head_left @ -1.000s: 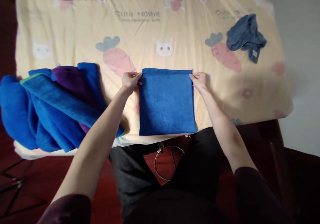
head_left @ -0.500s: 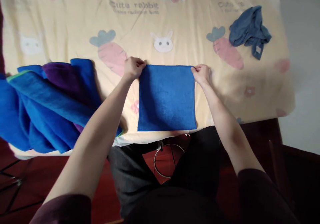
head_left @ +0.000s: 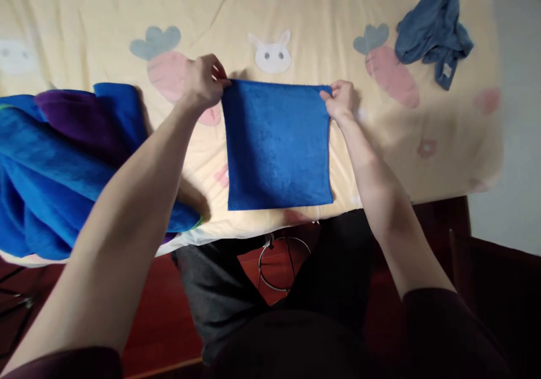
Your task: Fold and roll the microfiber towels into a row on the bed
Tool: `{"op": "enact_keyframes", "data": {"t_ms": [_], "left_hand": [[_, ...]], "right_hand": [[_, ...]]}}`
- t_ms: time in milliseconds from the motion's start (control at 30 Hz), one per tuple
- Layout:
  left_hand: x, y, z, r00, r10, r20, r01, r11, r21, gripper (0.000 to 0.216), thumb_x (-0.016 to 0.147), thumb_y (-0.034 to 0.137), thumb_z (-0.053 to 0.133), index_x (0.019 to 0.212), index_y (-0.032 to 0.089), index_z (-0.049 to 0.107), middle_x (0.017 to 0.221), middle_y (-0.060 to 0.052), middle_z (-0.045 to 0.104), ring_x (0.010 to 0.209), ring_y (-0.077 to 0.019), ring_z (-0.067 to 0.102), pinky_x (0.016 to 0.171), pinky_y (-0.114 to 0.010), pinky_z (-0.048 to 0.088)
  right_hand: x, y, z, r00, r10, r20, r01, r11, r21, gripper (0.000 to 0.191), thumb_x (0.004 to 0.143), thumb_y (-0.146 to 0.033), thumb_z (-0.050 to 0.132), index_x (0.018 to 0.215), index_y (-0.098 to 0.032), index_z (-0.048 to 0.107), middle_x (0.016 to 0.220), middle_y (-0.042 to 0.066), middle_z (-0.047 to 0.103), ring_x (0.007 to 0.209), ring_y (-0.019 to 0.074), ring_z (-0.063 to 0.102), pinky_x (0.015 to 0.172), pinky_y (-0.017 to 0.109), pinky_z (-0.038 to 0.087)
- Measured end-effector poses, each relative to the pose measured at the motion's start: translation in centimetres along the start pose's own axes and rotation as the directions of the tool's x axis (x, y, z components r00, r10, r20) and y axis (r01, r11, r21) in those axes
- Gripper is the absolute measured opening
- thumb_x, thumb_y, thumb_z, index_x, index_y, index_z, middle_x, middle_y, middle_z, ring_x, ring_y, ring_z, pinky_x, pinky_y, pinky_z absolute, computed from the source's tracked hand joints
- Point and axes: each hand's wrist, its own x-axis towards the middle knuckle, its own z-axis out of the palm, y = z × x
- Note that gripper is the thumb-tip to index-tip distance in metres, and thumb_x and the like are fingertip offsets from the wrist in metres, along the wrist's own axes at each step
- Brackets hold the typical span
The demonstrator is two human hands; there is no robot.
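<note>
A square blue towel (head_left: pixel 279 148) is spread in front of me, its near edge close to the front of the covered table. My left hand (head_left: pixel 207 80) pinches its far left corner, which looks slightly raised. At the far right corner, my right hand (head_left: pixel 339 100) grips the cloth between thumb and fingers. The towel's left side lies in shadow, and its two near corners are free.
Several blue and purple towels (head_left: pixel 63 170) lie heaped at the left, partly behind my left forearm. A crumpled grey-blue cloth (head_left: pixel 435 32) rests at the back right. The yellow rabbit-and-carrot cover (head_left: pixel 296 23) ends just before my legs; a metal ring-shaped frame (head_left: pixel 260 266) shows below.
My left hand has moved a little left and up with its corner, pulling the towel's far edge wider. The right hand still holds its corner. The whole view has shifted slightly.
</note>
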Motion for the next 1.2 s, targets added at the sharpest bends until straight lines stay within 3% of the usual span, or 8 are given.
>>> {"op": "enact_keyframes", "data": {"t_ms": [167,300,467,567,700,900,1100,1200], "left_hand": [[-2.9,3.8,2.7,0.986,-0.018,-0.168,0.034,0.995,0.093,0.045,0.102,0.03,0.07,0.141,0.01,0.061,0.147,-0.015,0.064,0.147,-0.0324,0.053,0.131,-0.069,0.034],[-7.1,4.3,7.9,0.988,0.151,-0.031,-0.152,0.988,-0.007,0.068,0.104,0.053,0.06,0.163,0.022,0.049,0.18,-0.004,0.036,0.173,-0.0264,0.013,0.145,-0.059,0.0],[-6.8,1.5,11.1,0.988,0.102,-0.12,-0.117,0.984,-0.131,0.076,0.105,0.063,0.051,0.171,0.027,0.039,0.182,0.006,0.033,0.174,-0.0159,-0.005,0.145,-0.053,-0.009],[-7.7,3.4,11.7,0.995,0.012,-0.095,-0.023,0.993,-0.119,0.074,0.102,0.059,0.056,0.17,0.031,0.045,0.182,0.007,0.033,0.175,-0.0205,-0.005,0.146,-0.051,-0.005],[-15.2,7.8,12.0,0.996,0.083,-0.021,-0.085,0.99,-0.109,0.072,0.104,0.055,0.049,0.17,0.024,0.048,0.182,-0.002,0.034,0.175,-0.0294,0.007,0.145,-0.058,0.003],[-24.3,8.8,10.4,0.998,0.007,-0.056,-0.01,0.999,-0.05,0.07,0.11,0.053,0.042,0.172,0.022,0.044,0.184,-0.007,0.027,0.175,-0.0298,0.008,0.143,-0.059,0.003],[-28.4,8.9,10.5,0.988,0.152,-0.004,-0.152,0.988,-0.038,0.068,0.11,0.048,0.045,0.172,0.019,0.043,0.185,-0.009,0.021,0.174,-0.0331,0.012,0.144,-0.061,0.005],[-30.8,7.0,9.5,0.985,0.174,0.006,-0.174,0.985,-0.011,0.069,0.11,0.048,0.046,0.173,0.019,0.042,0.184,-0.01,0.023,0.174,-0.0336,0.016,0.143,-0.06,0.008]], "right_hand": [[-3.7,-3.6,1.8,0.939,-0.323,-0.121,0.294,0.932,-0.212,0.04,0.11,-0.012,0.05,0.148,-0.01,0.06,0.151,0.017,0.065,0.145,0.0302,0.053,0.128,0.059,0.041],[-7.2,-2.4,4.2,0.804,-0.573,0.161,0.594,0.783,-0.183,0.054,0.116,-0.041,0.043,0.165,-0.021,0.05,0.179,0.008,0.039,0.169,0.0293,0.031,0.141,0.06,0.02],[-5.6,0.7,5.0,0.858,-0.497,0.132,0.511,0.852,-0.115,0.066,0.116,-0.058,0.032,0.171,-0.024,0.043,0.179,0.008,0.04,0.174,0.0293,0.019,0.14,0.068,0.012],[-7.6,-0.7,5.4,0.88,-0.468,0.084,0.475,0.868,-0.142,0.065,0.116,-0.053,0.031,0.173,-0.022,0.041,0.18,0.009,0.038,0.175,0.0312,0.013,0.139,0.072,0.007],[-16.0,-2.1,4.8,0.84,-0.475,0.262,0.532,0.816,-0.227,0.062,0.116,-0.037,0.026,0.174,-0.019,0.039,0.183,0.008,0.033,0.174,0.0275,0.018,0.143,0.063,0.009],[-21.7,0.7,1.6,0.923,-0.328,0.2,0.379,0.863,-0.334,0.066,0.115,-0.041,0.035,0.177,-0.017,0.031,0.185,0.013,0.023,0.174,0.0333,0.015,0.139,0.071,0.009],[-25.6,1.7,0.8,0.776,-0.523,0.353,0.595,0.793,-0.132,0.067,0.111,-0.036,0.053,0.175,-0.025,0.038,0.184,0.007,0.028,0.174,0.0327,0.017,0.142,0.067,0.009],[-27.4,4.1,-1.3,0.781,-0.51,0.36,0.583,0.803,-0.127,0.065,0.111,-0.035,0.054,0.173,-0.025,0.042,0.184,0.007,0.027,0.173,0.0313,0.021,0.143,0.065,0.013]]}}
